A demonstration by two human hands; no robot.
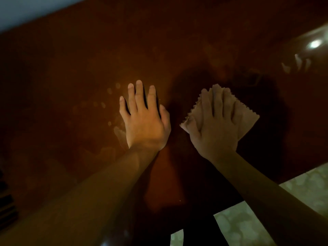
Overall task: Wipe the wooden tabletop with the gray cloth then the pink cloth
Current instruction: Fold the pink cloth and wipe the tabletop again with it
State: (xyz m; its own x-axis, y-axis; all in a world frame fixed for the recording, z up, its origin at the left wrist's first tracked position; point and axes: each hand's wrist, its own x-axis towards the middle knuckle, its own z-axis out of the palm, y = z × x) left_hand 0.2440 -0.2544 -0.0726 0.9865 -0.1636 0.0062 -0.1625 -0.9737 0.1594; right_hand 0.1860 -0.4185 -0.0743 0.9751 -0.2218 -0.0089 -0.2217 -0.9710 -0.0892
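Pressing a cloth [246, 119] flat on the wooden table [71, 68] with the right hand [214, 125].

Straight, spread fingers lie on top of the cloth, which sticks out past the fingertips and on both sides of the hand; in this dim light its colour reads tan, so gray or pink cannot be told. Just beside it, the left hand [145, 121] rests palm-down on bare wood, fingers straight, holding nothing, with pale smudges next to it.

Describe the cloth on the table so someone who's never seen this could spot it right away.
On the dark glossy wooden tabletop two hands lie flat, side by side. The cloth is under the right hand, pressed by straight fingers. It is pale, with zigzag-cut edges; the left hand rests on bare wood.
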